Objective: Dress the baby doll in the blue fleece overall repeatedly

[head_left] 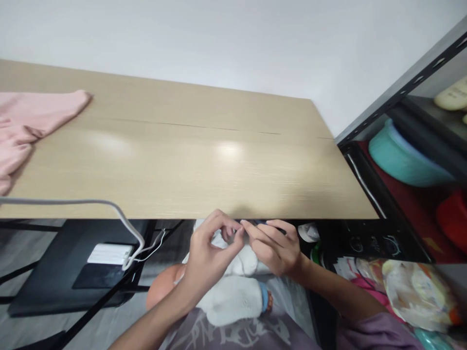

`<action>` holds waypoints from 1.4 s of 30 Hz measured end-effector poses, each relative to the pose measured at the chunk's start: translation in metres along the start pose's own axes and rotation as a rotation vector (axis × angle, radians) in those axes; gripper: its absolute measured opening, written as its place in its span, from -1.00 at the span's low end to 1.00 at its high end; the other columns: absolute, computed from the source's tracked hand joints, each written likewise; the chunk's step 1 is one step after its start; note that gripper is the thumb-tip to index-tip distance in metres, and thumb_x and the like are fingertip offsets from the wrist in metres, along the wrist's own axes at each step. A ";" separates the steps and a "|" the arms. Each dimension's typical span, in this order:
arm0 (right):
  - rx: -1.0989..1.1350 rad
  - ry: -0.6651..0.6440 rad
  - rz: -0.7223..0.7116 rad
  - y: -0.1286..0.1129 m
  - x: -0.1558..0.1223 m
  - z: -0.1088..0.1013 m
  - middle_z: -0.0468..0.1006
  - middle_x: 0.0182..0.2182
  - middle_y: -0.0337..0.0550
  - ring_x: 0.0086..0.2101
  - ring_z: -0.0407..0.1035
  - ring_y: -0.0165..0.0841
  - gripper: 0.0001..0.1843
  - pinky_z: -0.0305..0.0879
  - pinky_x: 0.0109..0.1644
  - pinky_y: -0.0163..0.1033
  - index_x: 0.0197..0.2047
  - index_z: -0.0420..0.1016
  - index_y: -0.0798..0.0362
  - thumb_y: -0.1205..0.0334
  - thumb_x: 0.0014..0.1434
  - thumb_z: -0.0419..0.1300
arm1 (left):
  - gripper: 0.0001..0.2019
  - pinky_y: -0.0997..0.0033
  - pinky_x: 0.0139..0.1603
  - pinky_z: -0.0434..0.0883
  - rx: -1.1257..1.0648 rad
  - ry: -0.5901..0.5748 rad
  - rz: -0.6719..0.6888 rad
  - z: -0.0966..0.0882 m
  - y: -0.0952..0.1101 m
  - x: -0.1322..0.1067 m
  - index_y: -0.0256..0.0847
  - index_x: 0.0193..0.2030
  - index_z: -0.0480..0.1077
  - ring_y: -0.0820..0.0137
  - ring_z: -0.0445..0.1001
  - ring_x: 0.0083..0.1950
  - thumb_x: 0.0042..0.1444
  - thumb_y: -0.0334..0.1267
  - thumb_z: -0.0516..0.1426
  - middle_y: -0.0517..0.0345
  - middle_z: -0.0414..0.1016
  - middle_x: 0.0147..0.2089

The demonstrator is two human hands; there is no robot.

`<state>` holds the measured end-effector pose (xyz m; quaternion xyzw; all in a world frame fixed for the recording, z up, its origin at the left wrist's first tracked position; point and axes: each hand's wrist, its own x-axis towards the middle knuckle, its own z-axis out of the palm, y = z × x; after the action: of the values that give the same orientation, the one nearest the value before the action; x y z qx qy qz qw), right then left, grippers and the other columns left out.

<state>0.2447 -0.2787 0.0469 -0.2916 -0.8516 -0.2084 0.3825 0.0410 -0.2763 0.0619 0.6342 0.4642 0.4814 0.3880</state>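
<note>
My left hand (215,243) is held just off the table's front edge, its thumb and index finger bent to a pinch. Opposite it, my right hand (273,243) has its fingertips and thumb drawn together, almost touching the left fingertips. Whatever lies between the fingertips, if anything, is too small or hidden to make out. Below my hands, over my lap, is a white fluffy piece (233,299) with a blue cuff and a small brown end poking out. A rounded orange-tan surface (164,287) shows partly behind my left forearm.
The wooden table (182,165) stretches ahead to the wall. Pink cloth (44,114) lies at its left. A grey cable (120,214) runs to a white power bank (110,253) on a black seat (44,277). At right are a shelf with a turquoise basin (404,158) and plastic bags (416,296).
</note>
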 end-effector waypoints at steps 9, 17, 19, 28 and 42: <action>-0.029 -0.020 0.031 -0.002 -0.005 0.005 0.86 -0.01 -0.23 -0.15 0.69 -0.40 -0.81 0.39 0.20 -0.13 -0.19 0.49 -0.06 0.40 0.46 0.33 | -0.83 0.41 -0.23 0.36 0.032 0.003 0.048 0.006 -0.002 0.004 -0.15 -0.30 0.46 0.46 0.39 -0.30 0.35 -0.39 0.27 0.28 0.38 -0.34; -0.016 -0.055 0.075 -0.002 -0.012 0.008 0.86 0.01 -0.25 -0.15 0.71 -0.38 -0.83 0.41 0.22 -0.10 -0.11 0.50 -0.07 0.37 0.45 0.38 | -0.83 0.41 -0.25 0.35 0.054 0.003 0.068 0.008 -0.005 0.004 -0.14 -0.30 0.42 0.45 0.37 -0.31 0.30 -0.44 0.25 0.28 0.34 -0.33; -0.015 -0.061 0.079 -0.002 -0.014 0.008 0.85 0.03 -0.26 -0.16 0.71 -0.37 -0.82 0.41 0.22 -0.08 -0.09 0.50 -0.08 0.37 0.45 0.39 | -0.83 0.41 -0.25 0.35 0.068 0.004 0.071 0.009 -0.006 0.004 -0.14 -0.30 0.41 0.45 0.37 -0.31 0.30 -0.44 0.25 0.28 0.35 -0.33; 0.181 0.016 0.306 -0.002 -0.006 0.007 0.87 -0.09 -0.29 -0.23 0.70 -0.34 -0.58 0.43 0.15 -0.06 -0.07 0.37 -0.10 0.57 0.28 0.42 | -0.89 0.37 -0.20 0.39 0.047 -0.020 0.051 0.004 -0.015 -0.002 -0.12 -0.19 0.48 0.41 0.42 -0.27 0.41 -0.34 0.27 0.24 0.45 -0.27; 0.815 -0.985 0.520 -0.077 -0.040 -0.003 0.30 0.57 0.08 0.49 0.18 0.14 0.04 0.10 0.61 0.24 0.59 0.23 -0.10 -0.36 0.25 0.45 | -0.61 0.24 0.02 0.52 0.294 -0.180 -0.350 -0.104 -0.138 -0.086 -0.11 -0.15 0.50 0.17 0.60 -0.06 0.46 0.19 0.21 0.06 0.59 -0.12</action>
<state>0.2167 -0.3513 0.0079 -0.3799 -0.8391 0.3835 0.0676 -0.0985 -0.3176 -0.0645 0.6341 0.5957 0.2754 0.4089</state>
